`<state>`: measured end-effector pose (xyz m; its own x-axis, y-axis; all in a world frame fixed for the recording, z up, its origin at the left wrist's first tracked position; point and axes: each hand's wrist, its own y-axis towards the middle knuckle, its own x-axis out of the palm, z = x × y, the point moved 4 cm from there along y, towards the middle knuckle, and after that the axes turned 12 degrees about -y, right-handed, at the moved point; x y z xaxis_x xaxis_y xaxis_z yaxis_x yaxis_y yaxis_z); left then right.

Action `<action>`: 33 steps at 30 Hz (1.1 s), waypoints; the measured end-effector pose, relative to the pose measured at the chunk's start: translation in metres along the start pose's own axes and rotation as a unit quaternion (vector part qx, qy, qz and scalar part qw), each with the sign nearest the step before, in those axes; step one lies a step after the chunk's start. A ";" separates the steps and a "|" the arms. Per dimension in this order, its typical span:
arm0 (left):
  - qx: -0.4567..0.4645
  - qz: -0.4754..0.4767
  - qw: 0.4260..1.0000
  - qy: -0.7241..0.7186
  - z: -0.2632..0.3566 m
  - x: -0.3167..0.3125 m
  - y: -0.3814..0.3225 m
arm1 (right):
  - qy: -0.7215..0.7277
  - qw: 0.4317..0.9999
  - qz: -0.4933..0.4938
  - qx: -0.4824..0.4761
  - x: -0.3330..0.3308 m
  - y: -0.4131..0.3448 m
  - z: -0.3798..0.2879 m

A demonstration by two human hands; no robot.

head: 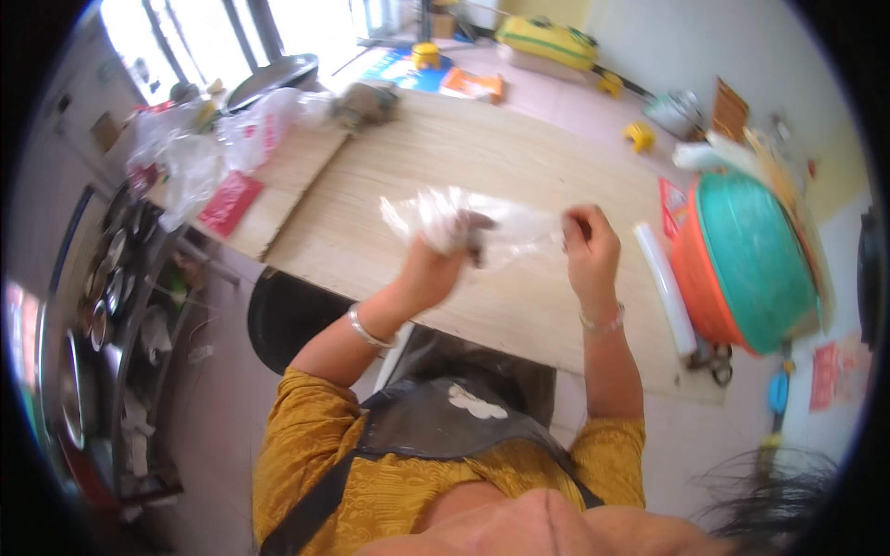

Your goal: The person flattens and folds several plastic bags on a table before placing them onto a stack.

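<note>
A thin clear plastic bag or sheet (518, 226) is stretched between my two hands above the pale wooden tabletop (445, 139). My left hand (445, 240), blurred, has the plastic bunched about its fingers and back; whether the hand is inside it cannot be told. At the other end, my right hand (591, 240) is raised with thumb and fingers pinched at the plastic's edge. Through the film the wood grain shows. Nearest to my right hand on that side is a white roll (664, 288) lying along the table.
An orange basin (702, 278) and a teal basin (754, 260) stand tilted at the right, with scissors (719, 365) below. White plastic bags (243, 132) and a red packet (231, 203) lie at the left. A black round stool (285, 320) is under the table's near edge.
</note>
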<state>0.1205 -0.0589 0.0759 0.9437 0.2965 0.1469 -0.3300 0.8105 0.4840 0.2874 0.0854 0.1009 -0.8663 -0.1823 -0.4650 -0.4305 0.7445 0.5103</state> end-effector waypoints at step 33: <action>-0.300 0.260 0.761 -0.513 -0.067 0.020 -0.002 | 0.341 0.914 -0.138 0.171 0.009 -0.021 0.051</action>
<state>0.1380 -0.0206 0.0198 0.1021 0.3550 0.9293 -0.3260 0.8945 -0.3059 0.3016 0.1009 0.0498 -0.7431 -0.6647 0.0778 -0.6532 0.7457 0.1315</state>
